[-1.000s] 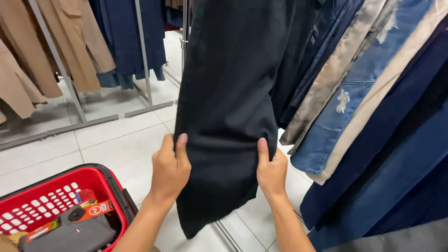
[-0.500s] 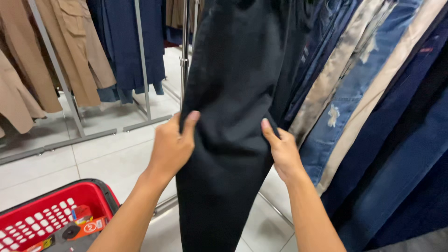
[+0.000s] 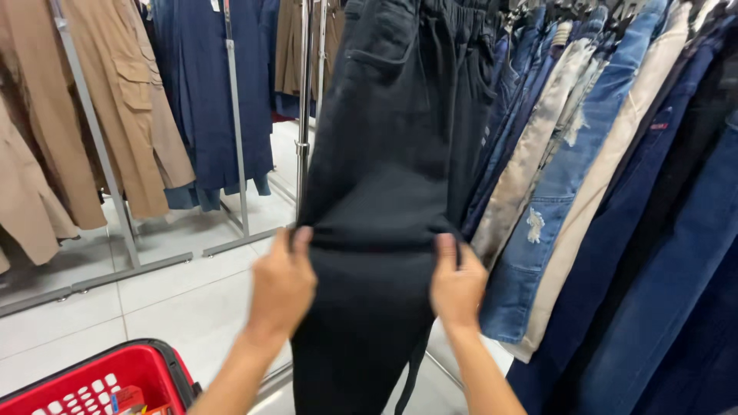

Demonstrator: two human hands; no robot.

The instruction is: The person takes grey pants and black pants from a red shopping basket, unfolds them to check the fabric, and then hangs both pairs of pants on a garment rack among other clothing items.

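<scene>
1. Your left hand (image 3: 281,286) is raised ahead of you, fingers curled shut in a pinch, thumb uppermost.
2. Your right hand (image 3: 457,286) mirrors it, level, forearms angled inward.

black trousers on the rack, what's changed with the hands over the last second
Both hands slid up the black trousers: the left hand and right hand now grip its edges higher on the leg, and the waistband and pocket have come into view. The red basket has dropped toward the bottom edge of the picture. The trousers still hang on the rack, with jeans to the right.
</scene>
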